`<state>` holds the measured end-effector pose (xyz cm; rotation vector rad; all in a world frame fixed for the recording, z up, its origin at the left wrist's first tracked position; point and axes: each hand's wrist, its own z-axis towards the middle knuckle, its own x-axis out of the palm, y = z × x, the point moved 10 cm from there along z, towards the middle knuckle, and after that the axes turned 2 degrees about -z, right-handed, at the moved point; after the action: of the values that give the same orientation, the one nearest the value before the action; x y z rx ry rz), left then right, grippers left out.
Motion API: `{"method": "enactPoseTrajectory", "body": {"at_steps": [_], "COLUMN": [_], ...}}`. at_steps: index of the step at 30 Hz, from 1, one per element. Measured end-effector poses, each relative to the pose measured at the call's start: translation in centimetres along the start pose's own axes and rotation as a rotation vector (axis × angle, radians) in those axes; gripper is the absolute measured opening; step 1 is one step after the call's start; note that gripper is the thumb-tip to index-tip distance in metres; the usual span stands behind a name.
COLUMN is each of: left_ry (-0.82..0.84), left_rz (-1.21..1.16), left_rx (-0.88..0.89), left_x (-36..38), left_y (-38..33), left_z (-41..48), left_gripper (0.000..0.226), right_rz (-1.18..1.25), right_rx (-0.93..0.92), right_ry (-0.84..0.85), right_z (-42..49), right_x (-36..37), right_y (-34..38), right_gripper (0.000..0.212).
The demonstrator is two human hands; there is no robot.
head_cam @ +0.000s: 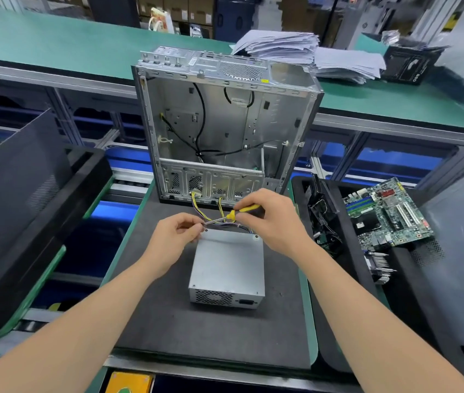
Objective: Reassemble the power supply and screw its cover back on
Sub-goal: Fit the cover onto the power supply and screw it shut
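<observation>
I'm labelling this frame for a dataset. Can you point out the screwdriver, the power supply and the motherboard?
screwdriver [247, 208]: head view, on its yellow handle.
power supply [226, 262]: head view, on its flat grey cover.
motherboard [389, 212]: head view, on the middle of the green board.

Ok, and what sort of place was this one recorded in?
Probably a computer assembly or repair line in a factory: long green-matted benches run across the room, a stripped desktop case stands open, and a bare motherboard lies to the right.

Open computer case [225, 123], motherboard [389, 214] (to its right)
</observation>
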<state>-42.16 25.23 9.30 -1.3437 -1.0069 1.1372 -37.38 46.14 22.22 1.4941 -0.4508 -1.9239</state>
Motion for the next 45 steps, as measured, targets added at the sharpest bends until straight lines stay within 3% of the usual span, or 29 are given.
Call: {"method": "enactPoseTrajectory", "body": {"at_steps": [3,7,14,19,26,45], "left_ry": [0.017,0.108,0.453,0.578,0.561,0.448], "left_rz": [0.092,0.167,0.336,0.440,0.442,0.253], "left_rx": [0.011,-0.027,-0.043,-0.026,0.009,-0.035], "left_x": [-0.1,0.1,0.6,0.1,0.1,-0.3], "left_y": [-0.5,-0.7,-0.4,0.5,1.1,2.1], "left_z": [-0.7,-1.8,-3.9,-5.1,-5.8,-6.7], "left_gripper": [0.010,0.007,0.011,0.019,0.036,0.019], "right_rz": [0.160,0.138,0.141,0.114,0.104,0.082], "right_rx": [0.088,0.034,-0.050,-0.077,-0.111,-0.149], "right_ry": [-0.044,-0.038,0.211,0.298,0.359,0.382], "right_z": [0.9,1.7,1.2,0.4,-0.3,-1.2], "right_x": [0.0,0.6,4.3,6.3,7.0,7.0], "right_y": [0.3,2.3,5.2,6.2,7.3,7.8], "right_gripper": [0.014,0.020,0.023,0.022,0.021,0.020]}}
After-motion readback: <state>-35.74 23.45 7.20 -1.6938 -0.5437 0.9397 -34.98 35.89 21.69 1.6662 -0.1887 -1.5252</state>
